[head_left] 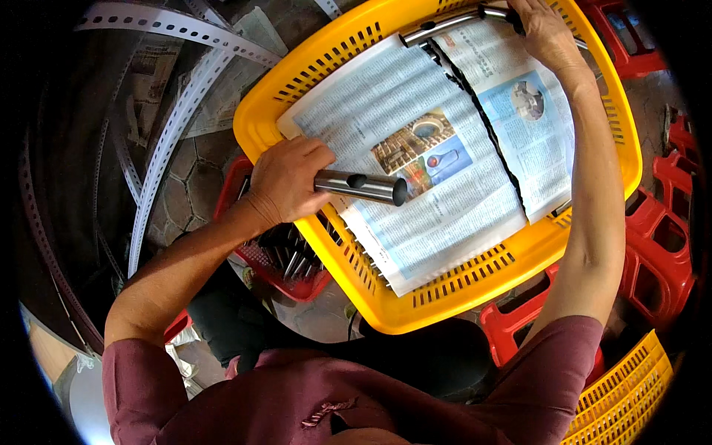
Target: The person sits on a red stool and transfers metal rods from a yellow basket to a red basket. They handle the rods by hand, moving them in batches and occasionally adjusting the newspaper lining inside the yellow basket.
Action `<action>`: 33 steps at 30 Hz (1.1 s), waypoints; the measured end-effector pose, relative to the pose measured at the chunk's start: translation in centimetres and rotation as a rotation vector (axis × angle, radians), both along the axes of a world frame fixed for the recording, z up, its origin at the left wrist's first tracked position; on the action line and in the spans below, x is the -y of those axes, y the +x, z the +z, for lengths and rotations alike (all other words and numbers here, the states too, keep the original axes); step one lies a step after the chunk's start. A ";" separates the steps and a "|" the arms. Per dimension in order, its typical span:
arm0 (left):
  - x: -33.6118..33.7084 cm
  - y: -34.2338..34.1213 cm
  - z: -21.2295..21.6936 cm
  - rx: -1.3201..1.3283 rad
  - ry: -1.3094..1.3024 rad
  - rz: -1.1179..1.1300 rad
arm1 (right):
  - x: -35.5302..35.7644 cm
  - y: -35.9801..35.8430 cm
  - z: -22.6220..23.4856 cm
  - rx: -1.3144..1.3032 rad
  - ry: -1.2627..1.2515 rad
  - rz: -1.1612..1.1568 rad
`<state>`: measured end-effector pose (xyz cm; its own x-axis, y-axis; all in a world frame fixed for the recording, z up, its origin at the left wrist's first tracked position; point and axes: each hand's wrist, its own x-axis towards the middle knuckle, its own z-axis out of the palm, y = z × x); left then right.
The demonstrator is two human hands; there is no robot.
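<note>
Shiny round pipe (380, 188), dark hole in its side, clamped in the left hand (291, 178) over newspaper (445, 252).
Right hand (547, 41) on another pipe (454, 24) at the far end of a big yellow basket (386, 315); cannot tell if gripping. Around it, floor tiles (178, 196), red stools (656, 256) and white strips (172, 24) with holes. Basket edge close to both wrists; wide gap between the hands.

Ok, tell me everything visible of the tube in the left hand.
The tube is short, straight, shiny silver and looks like metal, with a dark round opening in its side and a dark far end. The left hand grips its near end, hiding that part. It points rightward, tipped slightly toward the person in the picture, over the newspaper; whether it touches the paper is unclear.
</note>
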<state>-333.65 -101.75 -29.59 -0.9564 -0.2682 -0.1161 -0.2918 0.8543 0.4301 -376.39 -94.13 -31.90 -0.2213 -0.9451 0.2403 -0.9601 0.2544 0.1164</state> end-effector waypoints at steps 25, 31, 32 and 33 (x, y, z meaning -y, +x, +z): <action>-0.7 0.7 -0.2 -0.038 -0.013 0.062 | 2.4 12.1 1.9 0.237 0.360 -0.004; -1.0 1.8 -0.5 0.000 -0.008 0.092 | -0.8 13.1 4.9 0.403 0.172 -0.263; -0.8 1.8 -0.6 -0.028 -0.017 0.094 | -2.0 11.0 5.0 0.378 0.098 -0.296; -0.7 2.1 -0.5 -0.055 -0.029 0.100 | -2.8 9.4 6.0 0.491 -0.069 -0.125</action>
<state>-331.57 -101.02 -30.08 -0.9295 -0.3648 -0.0544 -0.3524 0.8347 0.4231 -366.97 -91.36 -25.94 -0.4340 -0.8900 0.1402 -0.8591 0.3619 -0.3618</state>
